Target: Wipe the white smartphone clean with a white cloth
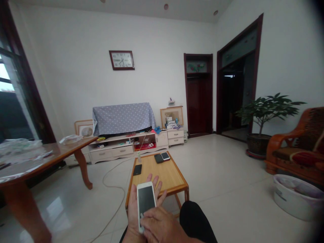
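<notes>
white phone, dark blank screen up | left hand cradles it | right hand fingers pinch its lower edge

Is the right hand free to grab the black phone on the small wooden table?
Probably not yet: the right hand rests on the white phone in the left hand; the black phone lies unobstructed.

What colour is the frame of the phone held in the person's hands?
White, around a dark screen: the slim rectangular phone shows best in the head view.

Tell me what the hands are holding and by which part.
A white phone lies in the left hand's palm, screen up; the right hand grips its lower end.
</notes>
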### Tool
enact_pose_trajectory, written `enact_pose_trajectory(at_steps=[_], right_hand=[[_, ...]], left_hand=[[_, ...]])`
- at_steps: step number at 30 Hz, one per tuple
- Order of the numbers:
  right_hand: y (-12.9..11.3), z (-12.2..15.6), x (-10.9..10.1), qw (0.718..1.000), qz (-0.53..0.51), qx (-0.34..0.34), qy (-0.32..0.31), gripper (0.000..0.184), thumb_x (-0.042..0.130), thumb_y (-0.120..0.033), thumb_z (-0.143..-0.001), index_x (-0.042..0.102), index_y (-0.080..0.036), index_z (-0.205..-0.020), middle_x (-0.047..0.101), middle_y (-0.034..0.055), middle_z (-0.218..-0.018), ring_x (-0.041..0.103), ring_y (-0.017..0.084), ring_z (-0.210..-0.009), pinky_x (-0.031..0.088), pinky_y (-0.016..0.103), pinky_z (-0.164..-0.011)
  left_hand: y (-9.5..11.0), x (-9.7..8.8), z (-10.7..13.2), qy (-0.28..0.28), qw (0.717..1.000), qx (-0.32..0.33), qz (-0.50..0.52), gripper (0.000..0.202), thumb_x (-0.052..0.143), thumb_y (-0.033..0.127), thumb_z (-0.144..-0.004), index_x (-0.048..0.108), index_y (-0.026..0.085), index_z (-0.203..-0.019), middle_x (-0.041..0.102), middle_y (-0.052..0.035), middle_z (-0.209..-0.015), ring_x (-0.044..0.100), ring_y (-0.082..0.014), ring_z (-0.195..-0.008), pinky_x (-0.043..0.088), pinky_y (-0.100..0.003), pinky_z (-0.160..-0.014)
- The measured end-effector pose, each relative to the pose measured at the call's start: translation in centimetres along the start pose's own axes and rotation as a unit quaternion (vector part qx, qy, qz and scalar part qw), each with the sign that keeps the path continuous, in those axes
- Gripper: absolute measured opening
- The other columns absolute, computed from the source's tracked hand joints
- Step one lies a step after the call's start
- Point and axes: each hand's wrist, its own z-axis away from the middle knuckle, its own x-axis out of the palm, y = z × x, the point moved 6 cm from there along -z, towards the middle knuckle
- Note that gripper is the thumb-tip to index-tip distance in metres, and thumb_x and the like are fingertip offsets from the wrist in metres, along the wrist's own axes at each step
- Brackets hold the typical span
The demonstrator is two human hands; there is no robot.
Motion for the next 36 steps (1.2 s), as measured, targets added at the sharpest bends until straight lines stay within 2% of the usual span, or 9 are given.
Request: enact_pose_trajectory(at_steps=[4, 8, 12, 17, 20, 24, 30, 32, 36], right_hand=[[0.5, -0.6, -1.5, 0.999, 0.005, 0.049, 0.004, 0.017, 0.051, -0.020, -0.096, 0.067, -0.023, -0.101, 0.071, 0.0056, -0.093, 0.065, 0.021, -0.087, 0.053, 0.032, -0.082], [2.6, -1.1, -3.8, 0.989, 0.022, 0.137, 0.051, 0.012, 0.057, -0.017, -0.095, 0.068, -0.023, -0.096, 0.072, 0.0049, -0.092, 0.063, 0.021, -0.090, 0.051, 0.036, -0.085], [2.0, 0.2, -4.2, 0.994, 0.049, 0.086, 0.036, 0.025, 0.055, -0.013, -0.094, 0.069, -0.023, -0.111, 0.075, 0.0074, -0.109, 0.065, 0.024, -0.102, 0.052, 0.042, -0.092], [-0.6, 2.4, -2.8, 0.996, 0.082, -0.039, -0.010, 0.042, 0.055, -0.015, -0.091, 0.062, -0.020, -0.131, 0.073, 0.0094, -0.124, 0.066, 0.028, -0.118, 0.052, 0.046, -0.101], [-0.2, 1.7, -2.8, 0.996, 0.088, -0.027, -0.010, 0.041, 0.054, -0.021, -0.094, 0.061, -0.018, -0.134, 0.071, 0.0110, -0.128, 0.063, 0.029, -0.124, 0.042, 0.054, -0.113], [1.0, 0.8, -3.0, 0.990, 0.137, -0.003, -0.034, 0.044, 0.054, -0.029, -0.099, 0.056, -0.013, -0.140, 0.063, 0.0181, -0.137, 0.057, 0.032, -0.132, 0.039, 0.060, -0.115], [-0.1, 2.9, -0.9, 0.978, 0.175, -0.106, -0.037, 0.058, 0.050, -0.050, -0.100, 0.054, -0.009, -0.141, 0.067, 0.0199, -0.131, 0.061, 0.033, -0.127, 0.051, 0.052, -0.107], [-0.4, 2.6, -0.6, 0.978, 0.175, -0.112, -0.032, 0.060, 0.050, -0.052, -0.100, 0.052, -0.011, -0.143, 0.066, 0.0176, -0.133, 0.058, 0.032, -0.131, 0.049, 0.051, -0.110], [0.0, 0.3, -1.0, 0.979, 0.194, -0.055, -0.032, 0.054, 0.050, -0.046, -0.102, 0.053, -0.012, -0.144, 0.061, 0.0152, -0.141, 0.052, 0.029, -0.137, 0.038, 0.053, -0.118]], left_hand=[[-1.4, -0.1, 0.3, -0.033, 0.998, -0.038, 0.026, 0.080, 0.032, 0.076, -0.091, 0.031, 0.030, -0.157, 0.036, -0.0109, -0.163, 0.024, -0.0331, -0.153, 0.012, -0.062, -0.121], [-2.9, -0.2, 0.1, -0.032, 0.998, -0.045, 0.011, 0.086, 0.034, 0.078, -0.088, 0.035, 0.024, -0.156, 0.039, -0.0137, -0.160, 0.028, -0.0323, -0.151, 0.013, -0.054, -0.124], [-2.6, -0.7, 0.0, 0.001, 1.000, -0.027, 0.015, 0.086, 0.036, 0.078, -0.088, 0.035, 0.025, -0.155, 0.039, -0.0133, -0.160, 0.031, -0.0324, -0.150, 0.017, -0.051, -0.124], [-2.1, -0.9, 0.3, 0.024, 0.999, -0.031, 0.035, 0.084, 0.036, 0.079, -0.088, 0.033, 0.030, -0.156, 0.037, -0.0119, -0.162, 0.033, -0.0358, -0.148, 0.019, -0.063, -0.120], [-2.8, -1.0, 0.2, 0.026, 0.999, -0.029, 0.027, 0.082, 0.036, 0.076, -0.090, 0.034, 0.027, -0.156, 0.038, -0.0149, -0.161, 0.035, -0.0349, -0.147, 0.019, -0.060, -0.120], [-2.7, -1.3, 0.1, -0.009, 0.999, -0.030, 0.018, 0.089, 0.035, 0.080, -0.087, 0.035, 0.023, -0.155, 0.040, -0.0170, -0.160, 0.034, -0.0341, -0.148, 0.017, -0.056, -0.122], [-1.1, -1.5, 0.9, -0.019, 1.000, -0.022, 0.012, 0.088, 0.031, 0.082, -0.087, 0.034, 0.027, -0.156, 0.039, -0.0154, -0.160, 0.030, -0.0359, -0.150, 0.019, -0.061, -0.119], [-1.5, -1.1, 1.0, -0.032, 0.999, -0.025, 0.010, 0.085, 0.029, 0.080, -0.089, 0.034, 0.028, -0.156, 0.039, -0.0155, -0.160, 0.028, -0.0357, -0.150, 0.018, -0.063, -0.119], [-2.2, -0.5, 0.7, -0.120, 0.992, -0.041, 0.014, 0.091, 0.024, 0.083, -0.087, 0.038, 0.024, -0.154, 0.033, -0.0146, -0.163, 0.020, -0.0349, -0.153, 0.006, -0.060, -0.122]])
